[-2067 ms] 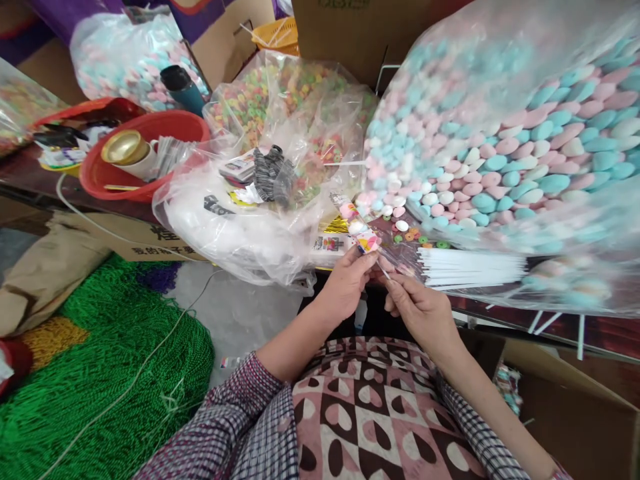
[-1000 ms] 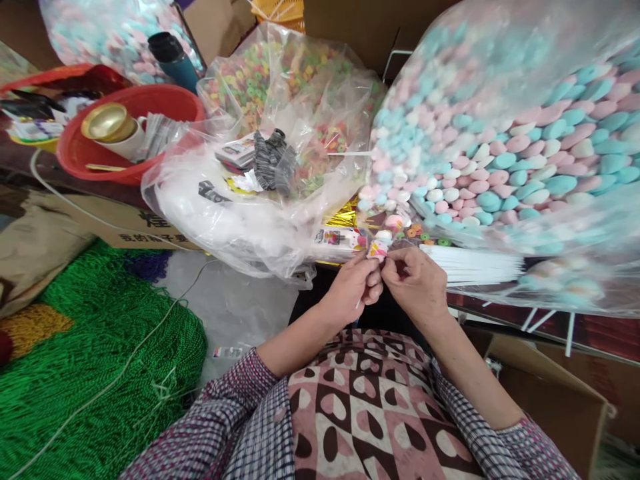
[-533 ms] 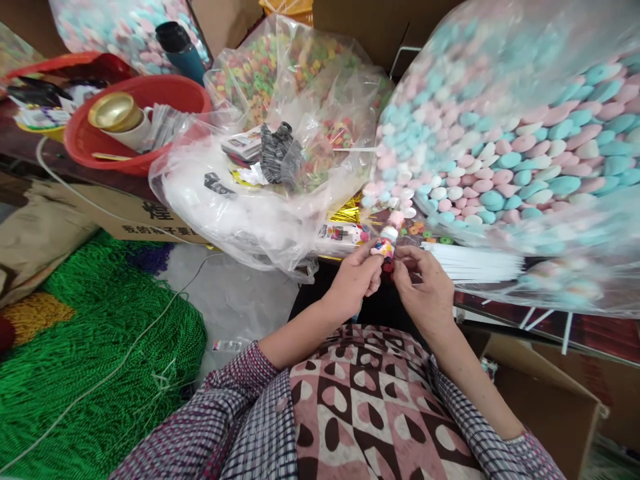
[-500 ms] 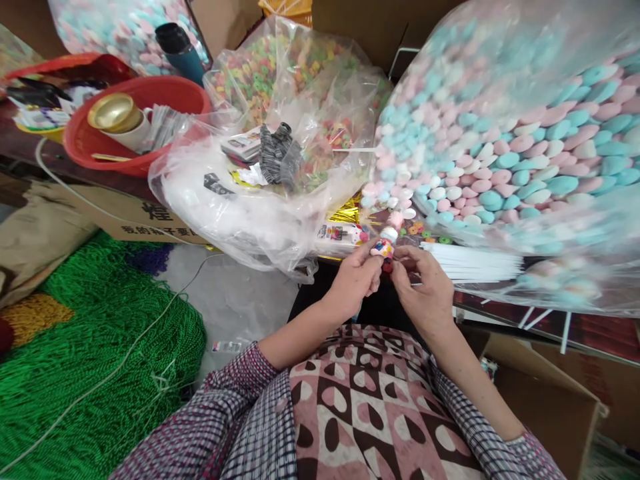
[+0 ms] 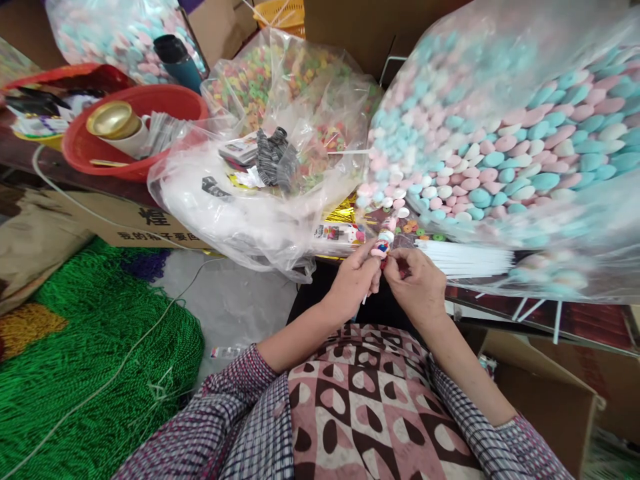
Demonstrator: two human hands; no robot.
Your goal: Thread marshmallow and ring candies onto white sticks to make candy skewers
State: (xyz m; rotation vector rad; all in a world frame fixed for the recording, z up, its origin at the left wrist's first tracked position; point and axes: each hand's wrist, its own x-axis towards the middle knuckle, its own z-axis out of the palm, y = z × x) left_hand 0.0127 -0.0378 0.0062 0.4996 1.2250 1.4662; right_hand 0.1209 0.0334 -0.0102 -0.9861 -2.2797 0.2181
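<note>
A marshmallow skewer [image 5: 383, 246], pink, white and blue with a colourful printed piece, stands pointing away from me. My left hand [image 5: 351, 280] is closed around its lower part, and a thin white stick end [image 5: 365, 299] pokes out below the fingers. My right hand [image 5: 419, 281] touches the skewer's base from the right, thumb and fingers pinched together near a small dark red bit. What exactly lies in that pinch is hidden. Just beyond the hands is a printed packet [image 5: 336, 233], and loose marshmallows [image 5: 395, 193] spill at the bag mouth.
A large clear bag of marshmallows [image 5: 510, 160] fills the right, with white sticks [image 5: 467, 260] beneath it. Behind lies a bag of ring candies [image 5: 290, 73]. At left are a red basin [image 5: 73, 150] and green cords [image 5: 130, 340]; an open carton [image 5: 540, 387] sits low right.
My right hand has closed in on the skewer's base, its fingers drawn tighter together. The left hand keeps its hold, and the white stick end now shows below it. The view has shifted slightly.
</note>
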